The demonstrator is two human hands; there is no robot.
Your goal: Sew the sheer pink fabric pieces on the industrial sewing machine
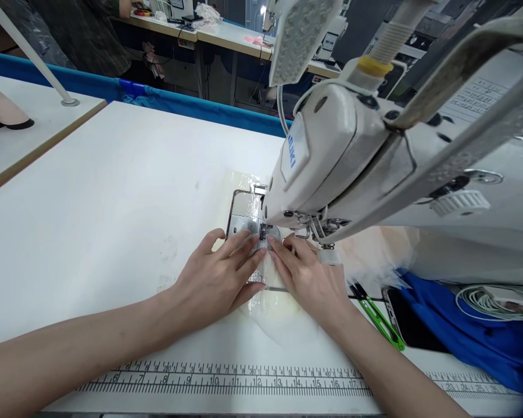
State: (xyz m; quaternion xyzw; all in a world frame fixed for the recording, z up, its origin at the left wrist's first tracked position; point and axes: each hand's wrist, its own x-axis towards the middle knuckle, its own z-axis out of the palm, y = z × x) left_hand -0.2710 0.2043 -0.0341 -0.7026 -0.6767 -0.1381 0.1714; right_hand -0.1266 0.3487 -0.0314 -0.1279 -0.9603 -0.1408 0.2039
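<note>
A white sewing machine [322, 139] stands over the table, its presser foot [265, 229] low at the metal needle plate [244, 223]. My left hand [224, 270] lies palm down just left of the foot, fingers stretched out and spread. On the other side, my right hand [309, 273] has its thumb and forefinger close together at the foot, with the other fingers curled. Between and under both hands is a thin, see-through pale fabric [270, 316]. Its edge at the fingertips is hard to make out. More sheer fabric [375, 252] lies to the right under the machine arm.
Green thread snips [381, 322], a dark phone [412, 319], blue cloth [475, 342] and a coiled cable [501, 302] lie at right. A printed ruler [235, 380] runs along the front edge. Beyond the blue fabric trough [192, 110], a person [87, 35] stands near another table.
</note>
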